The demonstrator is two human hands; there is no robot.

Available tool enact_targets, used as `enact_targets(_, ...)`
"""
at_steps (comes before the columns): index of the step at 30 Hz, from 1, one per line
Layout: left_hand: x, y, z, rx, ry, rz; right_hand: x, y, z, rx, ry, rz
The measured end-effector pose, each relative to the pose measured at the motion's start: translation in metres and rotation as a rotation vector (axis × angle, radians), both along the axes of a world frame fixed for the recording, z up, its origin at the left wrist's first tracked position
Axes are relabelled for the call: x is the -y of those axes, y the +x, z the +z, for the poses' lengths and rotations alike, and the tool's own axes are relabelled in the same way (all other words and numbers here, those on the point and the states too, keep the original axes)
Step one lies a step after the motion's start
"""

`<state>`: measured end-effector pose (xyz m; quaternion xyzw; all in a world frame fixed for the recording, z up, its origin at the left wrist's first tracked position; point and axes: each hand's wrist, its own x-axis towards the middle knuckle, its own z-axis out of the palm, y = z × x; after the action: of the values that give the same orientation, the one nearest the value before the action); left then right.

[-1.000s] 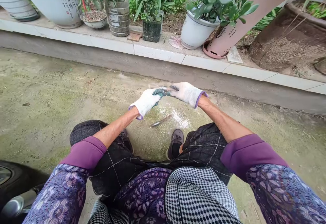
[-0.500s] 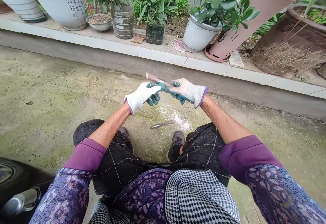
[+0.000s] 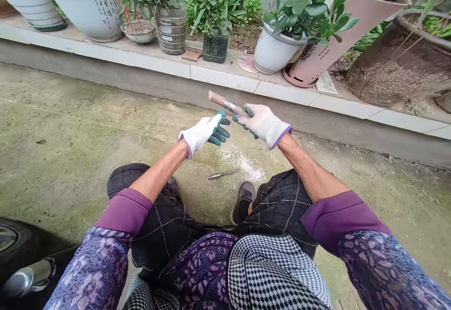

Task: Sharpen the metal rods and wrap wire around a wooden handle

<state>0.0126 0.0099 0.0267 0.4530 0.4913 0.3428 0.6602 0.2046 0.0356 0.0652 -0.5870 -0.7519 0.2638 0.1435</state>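
on my feed the handle [image 3: 220, 100] reads as rough, matt wood, with a glossy metal band [image 3: 229, 107] wound around it. the right glove [image 3: 266, 124] and left glove [image 3: 200, 134] are white knit cloth, their fingers [image 3: 222, 135] coated in smooth green rubber. the ground [image 3: 70, 127] looks like rough concrete.

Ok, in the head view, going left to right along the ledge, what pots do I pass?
white ribbed pot, white pot with calligraphy, gravel dish, ribbed grey pot, dark square pot, plain white pot, pink pot, large brown pot
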Motion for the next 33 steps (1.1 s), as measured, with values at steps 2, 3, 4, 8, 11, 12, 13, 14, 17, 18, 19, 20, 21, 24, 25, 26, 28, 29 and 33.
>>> enact_targets(2,-0.003,0.002,0.000,0.056,0.046,0.065,0.003,-0.001,0.002,-0.057,-0.131,0.037)
enact_targets(3,-0.005,0.002,0.001,0.073,0.060,0.100,0.005,-0.001,0.004,-0.092,-0.186,0.059)
enact_targets(4,-0.006,0.003,0.003,0.079,0.063,0.130,0.006,-0.002,0.004,-0.123,-0.229,0.076)
enact_targets(8,-0.009,0.004,0.005,0.078,0.044,0.194,0.010,-0.001,0.004,-0.093,-0.262,0.128)
enact_targets(11,-0.011,0.001,0.005,0.084,0.050,0.246,0.011,0.002,-0.001,0.131,0.020,0.184)
enact_targets(12,-0.013,0.000,0.005,0.091,0.052,0.263,0.012,0.003,-0.003,0.215,0.136,0.186)
enact_targets(13,-0.014,-0.002,0.006,0.104,0.050,0.271,0.013,0.005,-0.004,0.292,0.231,0.181)
enact_targets(14,-0.015,-0.003,0.007,0.122,0.050,0.271,0.015,0.006,-0.005,0.358,0.295,0.168)
enact_targets(17,-0.016,-0.004,0.009,0.179,0.030,0.220,0.019,0.009,-0.004,0.489,0.360,0.130)
enact_targets(18,-0.014,-0.004,0.010,0.186,0.020,0.204,0.019,0.009,-0.004,0.520,0.368,0.115)
enact_targets(19,-0.012,-0.003,0.011,0.186,0.015,0.186,0.019,0.010,-0.004,0.545,0.371,0.099)
enact_targets(20,-0.009,-0.002,0.011,0.177,0.019,0.165,0.018,0.011,-0.003,0.565,0.366,0.085)
enact_targets(21,-0.006,-0.001,0.011,0.160,0.033,0.150,0.017,0.012,-0.003,0.576,0.357,0.078)
enact_targets(24,0.002,0.002,0.011,0.089,0.109,0.138,0.009,0.014,-0.004,0.566,0.323,0.083)
enact_targets(25,0.004,0.003,0.010,0.073,0.134,0.145,0.005,0.014,-0.005,0.552,0.307,0.087)
enact_targets(26,0.006,0.004,0.009,0.062,0.153,0.155,0.000,0.014,-0.005,0.532,0.290,0.085)
enact_targets(28,0.006,0.006,0.007,0.049,0.175,0.154,-0.008,0.015,-0.006,0.447,0.244,0.055)
enact_targets(29,0.005,0.007,0.005,0.043,0.184,0.148,-0.012,0.015,-0.005,0.366,0.205,0.030)
enact_targets(33,0.000,0.006,-0.004,-0.008,0.206,0.110,-0.014,0.021,0.001,-0.197,-0.130,-0.040)
